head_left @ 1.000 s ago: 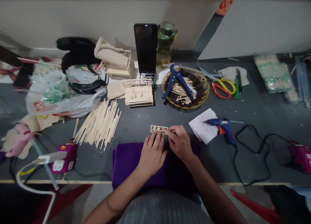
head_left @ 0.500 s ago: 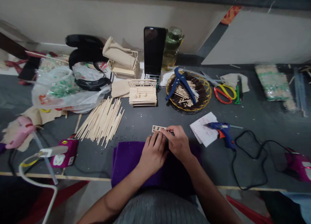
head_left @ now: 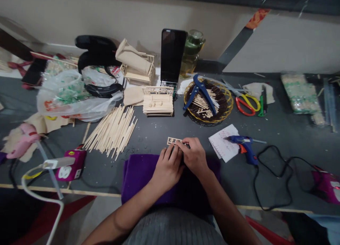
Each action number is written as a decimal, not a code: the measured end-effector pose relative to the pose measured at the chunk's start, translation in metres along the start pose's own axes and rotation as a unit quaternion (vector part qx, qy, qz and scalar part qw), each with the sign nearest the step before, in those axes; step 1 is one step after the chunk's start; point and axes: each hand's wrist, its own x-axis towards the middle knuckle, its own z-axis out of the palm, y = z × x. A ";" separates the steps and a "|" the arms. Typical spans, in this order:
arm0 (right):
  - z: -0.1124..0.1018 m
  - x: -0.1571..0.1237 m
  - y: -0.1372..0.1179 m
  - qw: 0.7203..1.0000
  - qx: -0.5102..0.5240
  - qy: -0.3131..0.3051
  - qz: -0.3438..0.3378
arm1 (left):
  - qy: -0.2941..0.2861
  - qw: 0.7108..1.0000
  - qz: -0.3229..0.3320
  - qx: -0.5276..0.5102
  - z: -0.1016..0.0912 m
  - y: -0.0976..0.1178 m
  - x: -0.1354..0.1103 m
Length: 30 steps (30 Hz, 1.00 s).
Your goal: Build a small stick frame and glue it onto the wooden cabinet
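A small flat wooden stick panel (head_left: 173, 141) lies on the dark table just beyond a purple cloth (head_left: 138, 174). My right hand (head_left: 194, 157) pinches the panel's right end with curled fingers. My left hand (head_left: 167, 167) rests on the cloth with its fingers stretched forward, their tips at the panel's near edge, pressing it down. A blue glue gun (head_left: 244, 145) lies on a white paper (head_left: 222, 144) to the right of my hands.
A heap of wooden sticks (head_left: 113, 131) lies left, a stick model (head_left: 158, 102) behind. A wire basket (head_left: 208, 102) holds blue cutters. Scissors (head_left: 245, 103), an upright phone (head_left: 172, 57), plastic bags (head_left: 70, 96), a magenta power strip (head_left: 69, 166) and a black cable (head_left: 276, 174) surround them.
The view has shifted slightly. My hands have kept their place at the small panel, the right hand's fingers closing a little more over its end.
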 end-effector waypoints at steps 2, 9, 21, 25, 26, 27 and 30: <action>-0.001 0.000 0.000 1.000 0.004 0.003 -0.002 | 0.000 1.000 -0.002 -0.002 0.000 0.000 0.000; 0.002 -0.001 0.000 1.000 -0.009 0.019 -0.008 | 0.005 1.000 0.001 -0.007 0.000 0.000 0.000; 0.000 -0.004 0.002 0.999 0.020 0.046 -0.017 | 0.004 1.000 -0.001 -0.004 0.001 -0.001 0.000; -0.005 -0.012 0.003 0.997 0.050 0.055 -0.002 | -0.001 1.000 -0.003 0.007 0.002 -0.001 -0.001; -0.005 -0.013 0.004 0.997 0.053 0.057 0.001 | -0.003 1.000 -0.003 0.008 0.002 -0.001 0.000; -0.005 -0.015 0.004 0.997 0.051 0.057 0.003 | -0.005 1.000 -0.004 0.009 0.002 -0.001 0.000; -0.004 -0.017 0.004 0.998 0.043 0.047 0.005 | -0.012 1.000 -0.005 0.012 0.001 0.000 0.001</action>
